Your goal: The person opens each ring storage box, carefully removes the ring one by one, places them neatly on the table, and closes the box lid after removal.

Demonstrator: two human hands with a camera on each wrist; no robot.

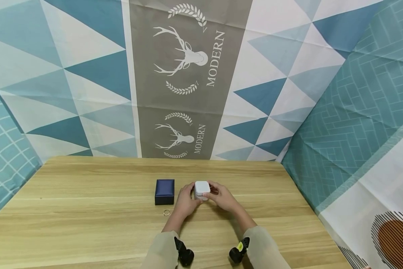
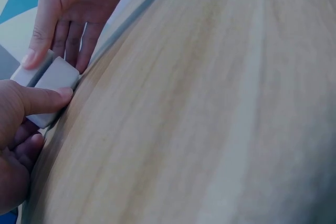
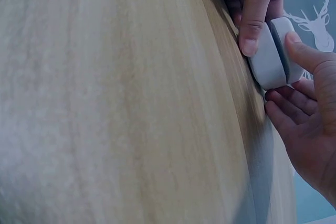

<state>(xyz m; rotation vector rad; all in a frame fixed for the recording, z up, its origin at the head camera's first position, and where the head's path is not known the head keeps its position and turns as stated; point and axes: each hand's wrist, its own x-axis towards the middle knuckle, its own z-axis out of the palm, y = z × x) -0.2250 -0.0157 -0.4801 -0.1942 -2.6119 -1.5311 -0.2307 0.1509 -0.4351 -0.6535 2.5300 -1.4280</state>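
A small white box (image 1: 202, 186) with rounded corners stands on the wooden table between both hands. A dark gap between lid and base shows in the wrist views. My left hand (image 1: 185, 204) holds the base from the left, its thumb (image 2: 50, 99) pressed on the front. From the right, my right hand (image 1: 224, 198) grips the lid (image 3: 284, 29), the thumb (image 3: 300, 48) on its front edge and the fingers behind. Whatever lies inside the box is hidden.
Left of the hands sits a dark blue box (image 1: 165, 189), its lid down. A small ring (image 1: 166, 212) lies on the table (image 1: 87, 220) in front of it. Patterned cloth (image 1: 174, 93) hangs behind the table's far edge.
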